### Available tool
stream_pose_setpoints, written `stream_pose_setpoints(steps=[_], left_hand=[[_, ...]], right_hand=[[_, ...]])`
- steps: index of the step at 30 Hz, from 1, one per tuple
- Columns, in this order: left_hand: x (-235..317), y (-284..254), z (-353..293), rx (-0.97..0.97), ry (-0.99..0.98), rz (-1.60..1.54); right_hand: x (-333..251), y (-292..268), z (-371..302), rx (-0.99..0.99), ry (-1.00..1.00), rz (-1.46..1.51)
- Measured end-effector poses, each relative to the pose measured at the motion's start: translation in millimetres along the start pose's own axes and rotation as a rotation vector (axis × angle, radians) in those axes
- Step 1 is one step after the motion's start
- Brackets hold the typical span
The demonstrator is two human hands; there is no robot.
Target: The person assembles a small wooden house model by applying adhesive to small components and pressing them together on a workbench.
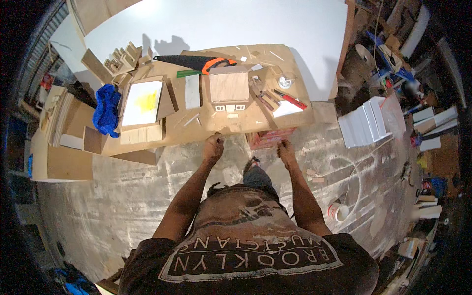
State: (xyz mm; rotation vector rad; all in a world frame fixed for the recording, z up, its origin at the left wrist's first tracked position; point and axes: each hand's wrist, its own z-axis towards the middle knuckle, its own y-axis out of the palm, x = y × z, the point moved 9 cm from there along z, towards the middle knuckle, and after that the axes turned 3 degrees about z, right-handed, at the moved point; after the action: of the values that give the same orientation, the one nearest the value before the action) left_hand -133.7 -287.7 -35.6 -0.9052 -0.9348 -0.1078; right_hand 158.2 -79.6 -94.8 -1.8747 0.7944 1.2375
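At the table's (169, 135) left edge lies a crumpled blue item (106, 110), with small cut wooden pieces (123, 59) by the far left corner. Next comes a yellow-stained white sheet (141, 105), then a pale flat strip (193, 92). A black-bladed handsaw (196, 62) with an orange handle lies along the far edge. The left hand (213, 149) is just off the near edge, fingers curled; whether they hold anything I cannot tell. A small wooden house model (229, 87) stands mid-table, toward the near edge. Below that edge is a red box (270, 139); the right hand (286, 152) is right beside it, fingers bent, contact or grip unclear. A red-handled tool (291, 99) lies near the near right corner.
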Motion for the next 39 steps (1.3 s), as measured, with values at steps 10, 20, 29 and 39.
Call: stream_pose_setpoints(steps=[10, 20, 29, 39], left_hand=[[24, 53, 44, -0.131, -0.108, -0.212], [22, 76, 65, -0.185, -0.083, -0.117], [36, 67, 69, -0.117, -0.020, 0.076], [23, 69, 73, -0.194, -0.114, 0.089]], right_hand=[[-45, 86, -24, -0.026, -0.331, -0.285], [-51, 70, -7, -0.055, -0.280, -0.173], [-48, 48, -17, -0.072, -0.341, -0.235], [-36, 42, -33, -0.061, -0.196, -0.221]])
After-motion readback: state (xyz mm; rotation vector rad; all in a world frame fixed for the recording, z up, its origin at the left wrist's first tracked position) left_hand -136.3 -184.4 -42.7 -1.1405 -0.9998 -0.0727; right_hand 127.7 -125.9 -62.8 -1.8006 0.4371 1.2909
